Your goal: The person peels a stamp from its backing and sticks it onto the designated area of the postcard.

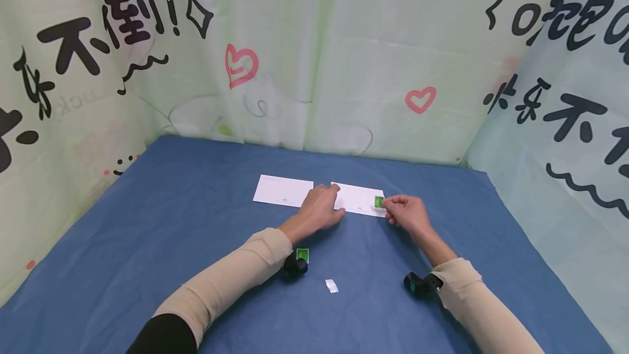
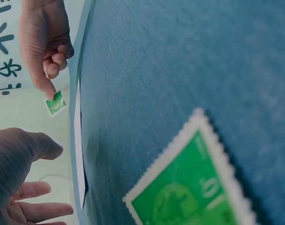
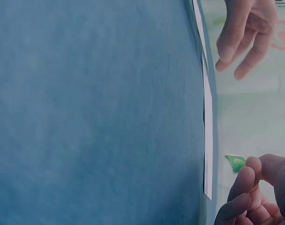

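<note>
Right hand (image 1: 407, 212) pinches the green stamp (image 1: 378, 201) (probably feather-light, easily creased, best held by its edge); left hand (image 1: 319, 205), fingers loosely parted, grips nothing!

Head view faces forward-down from above; low, sideways wrist views share held stamp (image 2: 57, 104)

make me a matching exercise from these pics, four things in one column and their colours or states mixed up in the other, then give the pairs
Things
1. right hand
2. left hand
3. loose stamp
4. paper scrap

Colours or states
A. white, lying on the blue cloth
B. fingers spread, no stamp in them
C. green, lying on the cloth
D. pinching a second stamp

Right pairs: 1-D, 2-B, 3-C, 4-A
</note>
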The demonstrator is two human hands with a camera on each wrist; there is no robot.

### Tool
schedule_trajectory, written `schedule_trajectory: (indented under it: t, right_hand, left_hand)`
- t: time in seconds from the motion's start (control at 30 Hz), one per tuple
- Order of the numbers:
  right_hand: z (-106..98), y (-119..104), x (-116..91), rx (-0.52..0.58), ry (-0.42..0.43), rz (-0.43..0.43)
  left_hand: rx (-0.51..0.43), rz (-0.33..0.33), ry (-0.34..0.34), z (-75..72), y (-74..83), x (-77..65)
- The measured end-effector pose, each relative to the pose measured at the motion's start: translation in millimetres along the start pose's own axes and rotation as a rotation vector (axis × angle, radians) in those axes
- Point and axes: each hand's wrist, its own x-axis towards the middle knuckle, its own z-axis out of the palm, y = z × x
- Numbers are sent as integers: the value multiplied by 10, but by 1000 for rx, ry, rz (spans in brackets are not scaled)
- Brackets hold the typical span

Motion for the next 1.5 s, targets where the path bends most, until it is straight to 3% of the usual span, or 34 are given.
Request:
schedule_trajectory:
  t: [0.2,0.47,1.23,1.5]
  right_hand:
    - [-15,30,96,-12,5,13]
    - [-41,89,180,-37,17,5]
    - [-36,153,425,-152,-8,24]
    - [-38,137,490,-187,-11,13]
  left_hand:
    - [-10,-33,-56,19,-9,40]
    - [-38,-3,-93,45,19,87]
    - [-31,-61,-138,170,-40,165]
    - [14,-35,-135,182,-53,187]
